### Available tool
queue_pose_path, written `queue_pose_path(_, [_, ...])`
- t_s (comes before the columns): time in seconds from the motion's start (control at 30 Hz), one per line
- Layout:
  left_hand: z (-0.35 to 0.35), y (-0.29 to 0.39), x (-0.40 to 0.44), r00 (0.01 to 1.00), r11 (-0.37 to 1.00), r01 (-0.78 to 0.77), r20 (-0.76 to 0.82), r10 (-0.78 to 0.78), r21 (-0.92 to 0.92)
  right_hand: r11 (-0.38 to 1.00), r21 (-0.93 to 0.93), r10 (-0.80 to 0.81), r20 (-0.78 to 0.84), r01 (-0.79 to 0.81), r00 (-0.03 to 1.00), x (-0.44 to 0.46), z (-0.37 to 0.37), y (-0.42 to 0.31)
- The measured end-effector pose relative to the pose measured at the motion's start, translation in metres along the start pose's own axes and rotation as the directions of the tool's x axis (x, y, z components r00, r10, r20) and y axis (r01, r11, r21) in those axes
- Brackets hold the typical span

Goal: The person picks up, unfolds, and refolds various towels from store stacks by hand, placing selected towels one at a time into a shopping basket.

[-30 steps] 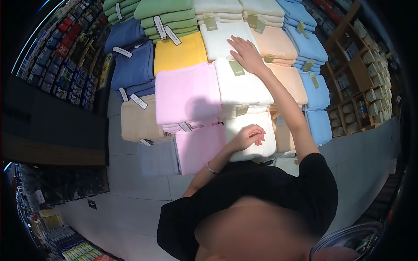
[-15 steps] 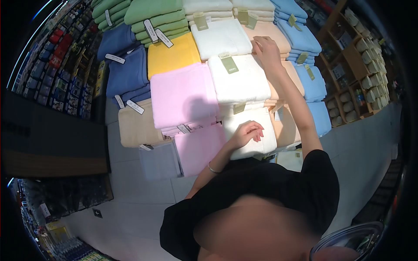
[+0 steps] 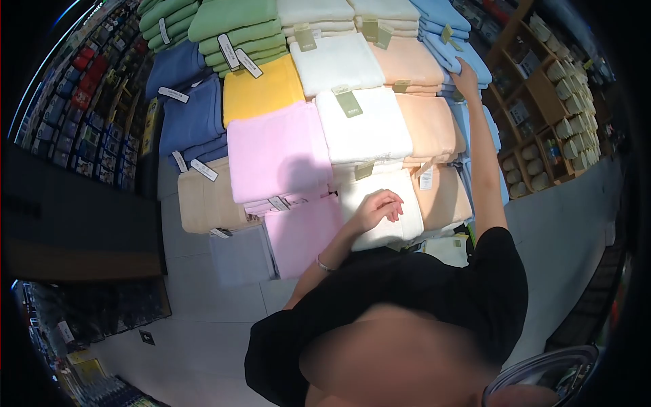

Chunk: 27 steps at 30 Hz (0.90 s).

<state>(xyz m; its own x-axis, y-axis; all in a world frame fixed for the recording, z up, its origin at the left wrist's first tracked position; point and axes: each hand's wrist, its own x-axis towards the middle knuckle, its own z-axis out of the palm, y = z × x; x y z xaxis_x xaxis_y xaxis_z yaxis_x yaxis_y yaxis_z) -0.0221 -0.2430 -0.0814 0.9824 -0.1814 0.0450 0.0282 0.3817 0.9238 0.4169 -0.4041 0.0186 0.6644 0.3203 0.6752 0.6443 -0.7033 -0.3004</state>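
Folded towels lie in stacks by color across a display. My right hand (image 3: 466, 81) reaches to the far right, its fingers at the front corner of a folded light blue towel (image 3: 468, 55) and seemingly closed on its edge. Peach towels (image 3: 407, 61) lie just left of that hand. Nearer to me, my left hand (image 3: 380, 209) hovers over a white towel (image 3: 369, 237), fingers loosely bent and apart, holding nothing. Another white towel (image 3: 363, 136) with a green tag (image 3: 349, 104) lies beyond it. A pink towel (image 3: 278, 152) is to its left.
Green towels (image 3: 234, 20), a yellow towel (image 3: 264, 88), dark blue towels (image 3: 192, 108) and a beige towel (image 3: 210, 197) fill the left side. A wooden shelf (image 3: 542, 88) stands at the right. Packed store racks (image 3: 81, 88) line the left, above a grey tiled floor (image 3: 203, 346).
My right hand has moved right, from between the white and peach towels to the light blue stack. My left hand stays over the white towel. The view has shifted slightly.
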Motion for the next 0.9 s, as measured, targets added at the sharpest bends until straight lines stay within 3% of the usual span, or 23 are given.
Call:
queue_pose_path(0.07, [-0.001,-0.002,0.0,0.999,0.999,-0.032,0.007,0.032,-0.01,0.999,-0.014,0.036,-0.034,-0.036,0.999,0.003,0.007,0.003])
queue_pose_path(0.17, [0.0,0.002,-0.001,0.999,0.999,-0.033,0.003,0.033,-0.007,0.977,0.126,0.2,-0.247,-0.174,0.948,0.012,-0.021,-0.022])
queue_pose_path(0.27, [0.0,0.004,0.0,1.0,1.0,-0.013,0.003,0.013,-0.007,0.948,0.285,0.236,-0.327,-0.143,0.915,0.018,-0.077,-0.076])
queue_pose_path(0.37, [0.0,0.0,0.001,1.0,1.0,-0.003,0.009,0.002,0.004,0.899,0.431,0.221,-0.292,-0.079,0.931,0.004,-0.127,-0.115])
queue_pose_path(0.43, [-0.001,-0.004,0.003,0.999,0.999,-0.032,-0.006,0.032,-0.04,0.702,0.71,0.287,-0.201,-0.063,0.937,-0.02,-0.155,-0.135])
queue_pose_path(0.5, [0.001,-0.003,0.003,0.997,0.991,-0.083,-0.012,0.082,-0.103,0.47,0.875,0.359,-0.072,-0.114,0.931,-0.053,-0.184,-0.168])
queue_pose_path(0.57, [0.006,0.006,0.002,0.987,0.97,-0.156,-0.009,0.158,-0.185,0.275,0.934,0.37,0.115,-0.227,0.922,-0.093,-0.2,-0.199])
queue_pose_path(0.67, [0.005,-0.011,-0.004,0.993,0.901,-0.12,-0.066,0.102,-0.417,0.08,0.924,0.278,0.339,-0.373,0.899,-0.143,-0.2,-0.234])
queue_pose_path(0.73, [0.002,0.008,-0.02,0.981,0.904,-0.196,-0.073,0.182,-0.379,0.067,0.888,0.252,0.425,-0.454,0.869,-0.165,-0.194,-0.256])
queue_pose_path(0.8, [-0.011,0.012,-0.035,0.967,0.867,-0.241,-0.034,0.251,-0.436,0.164,0.857,0.21,0.454,-0.489,0.866,-0.174,-0.183,-0.266])
queue_pose_path(0.83, [0.015,0.051,-0.051,0.95,0.86,-0.311,-0.158,0.27,-0.405,0.209,0.838,0.188,0.471,-0.504,0.862,-0.179,-0.177,-0.271])
queue_pose_path(0.9, [0.029,0.071,-0.065,0.957,0.9,-0.223,-0.261,0.129,-0.373,0.316,0.817,0.234,0.425,-0.482,0.874,-0.187,-0.167,-0.282])
